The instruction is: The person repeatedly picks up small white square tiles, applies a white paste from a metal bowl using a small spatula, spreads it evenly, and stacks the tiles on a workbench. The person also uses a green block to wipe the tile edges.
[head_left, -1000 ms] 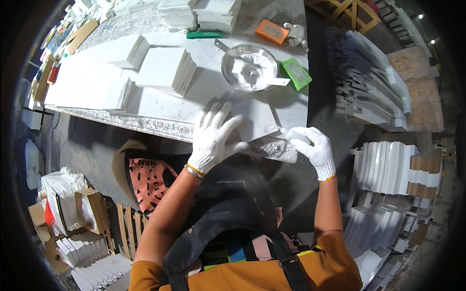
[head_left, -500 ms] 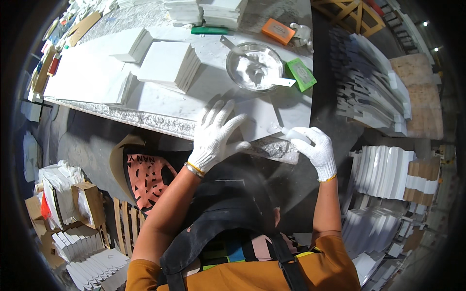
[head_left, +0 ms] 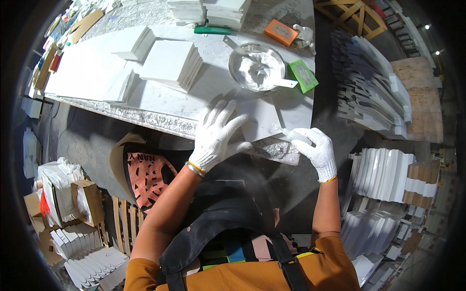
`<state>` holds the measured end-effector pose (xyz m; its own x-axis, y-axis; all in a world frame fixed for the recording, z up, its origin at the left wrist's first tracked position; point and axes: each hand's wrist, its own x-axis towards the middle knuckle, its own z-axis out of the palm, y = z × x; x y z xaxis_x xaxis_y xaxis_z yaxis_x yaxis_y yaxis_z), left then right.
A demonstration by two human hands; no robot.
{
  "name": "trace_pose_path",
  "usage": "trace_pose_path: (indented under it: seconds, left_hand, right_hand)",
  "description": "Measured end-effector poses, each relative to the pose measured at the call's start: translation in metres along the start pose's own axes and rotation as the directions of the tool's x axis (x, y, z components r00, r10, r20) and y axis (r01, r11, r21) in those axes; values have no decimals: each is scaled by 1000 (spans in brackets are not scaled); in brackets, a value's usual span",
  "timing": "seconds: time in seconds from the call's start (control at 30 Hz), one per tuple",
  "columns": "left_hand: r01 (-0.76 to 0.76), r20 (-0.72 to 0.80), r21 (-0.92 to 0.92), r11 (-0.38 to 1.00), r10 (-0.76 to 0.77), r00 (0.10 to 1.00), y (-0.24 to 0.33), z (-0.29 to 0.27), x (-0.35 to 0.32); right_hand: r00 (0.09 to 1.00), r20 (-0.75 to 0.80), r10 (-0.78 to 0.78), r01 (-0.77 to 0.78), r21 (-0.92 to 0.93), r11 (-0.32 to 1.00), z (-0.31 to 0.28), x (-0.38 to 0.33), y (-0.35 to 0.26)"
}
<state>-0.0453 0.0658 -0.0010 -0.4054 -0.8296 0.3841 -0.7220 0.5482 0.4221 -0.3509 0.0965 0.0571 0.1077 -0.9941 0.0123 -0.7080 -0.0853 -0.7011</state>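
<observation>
Pressing flat with spread fingers, left hand pinning a white tile at the near right edge of the worktop against sliding, right hand curled around a small white piece at the tile's corner, paste bowl just beyond.

Left hand splayed flat — right hand curled

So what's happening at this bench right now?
A person in white gloves works on a white tile at the near edge of a stone bench. The left hand lies flat on the tile, fingers spread. The right hand grips a small white piece at the tile's right edge. Behind it sit a metal bowl of white paste and stacked tiles.
</observation>
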Motion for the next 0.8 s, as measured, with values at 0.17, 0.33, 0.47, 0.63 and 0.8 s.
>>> trace_pose_path:
  seconds: [0.17, 0.33, 0.47, 0.63, 0.8]
  left_hand:
    - [8, 0, -11, 1000, -8, 1000, 0, 1, -1]
    - [6, 2, 8, 1000, -6, 1000, 0, 1, -1]
    - [3, 5, 5, 1000, -3, 1000, 0, 1, 0]
    - [4, 2, 5, 1000, -4, 1000, -1, 1, -1]
    - [10, 9, -3, 1000, -10, 1000, -1, 1, -1]
  right_hand:
    - [999, 9, 42, -42, 16, 999, 0, 0, 1]
    - [999, 10, 46, -46, 29, 999, 0, 1, 0]
    - [1000, 10, 29, -29, 10, 1000, -1, 2, -2]
    - [1000, 5, 31, -31, 11, 999, -1, 0, -1]
    - [999, -2, 50, -49, 147, 988, -1, -2, 1]
